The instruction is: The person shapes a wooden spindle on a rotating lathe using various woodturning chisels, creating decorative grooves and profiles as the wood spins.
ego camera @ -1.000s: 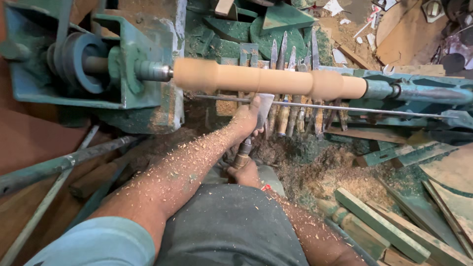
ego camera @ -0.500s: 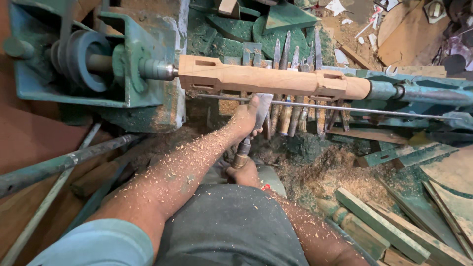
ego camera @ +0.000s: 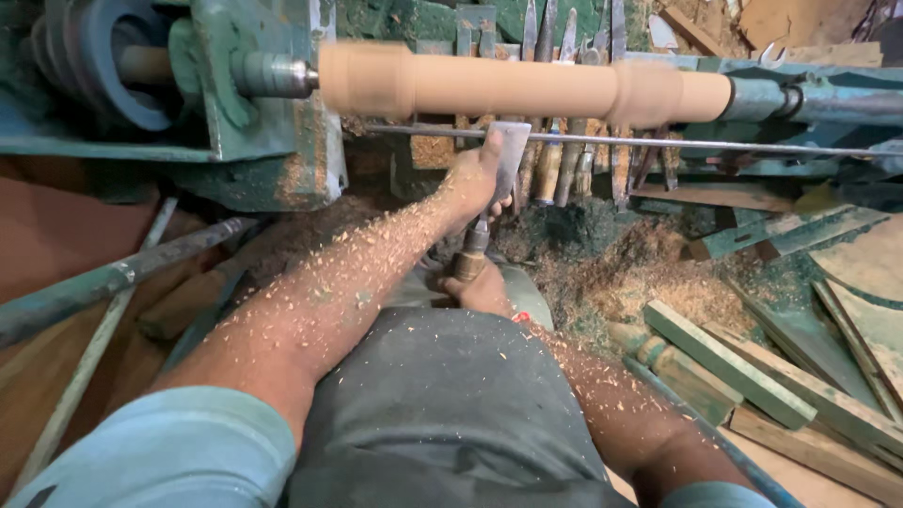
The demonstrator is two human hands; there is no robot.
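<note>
Nearest, the right hand (ego camera: 482,290) is closed around the wooden handle (ego camera: 470,256) of a wide chisel (ego camera: 508,155), held low against the body, apparently to brace and steer it. Just beyond, the left hand (ego camera: 470,181) grips the chisel's flat blade, fingers curled over it and thumb up, pinning it on the thin metal rest bar (ego camera: 658,141), so the edge points steady at the work. Farther on, the pale wooden spindle (ego camera: 527,87) runs left to right between the green headstock (ego camera: 254,103) and the tailstock (ego camera: 809,99), blurred by spinning. Behind the bar a row of spare chisels (ego camera: 574,160) stands within reach. Sawdust coats both forearms; green wooden offcuts (ego camera: 724,362) lie at right. No packages, labels or signs show.
</note>
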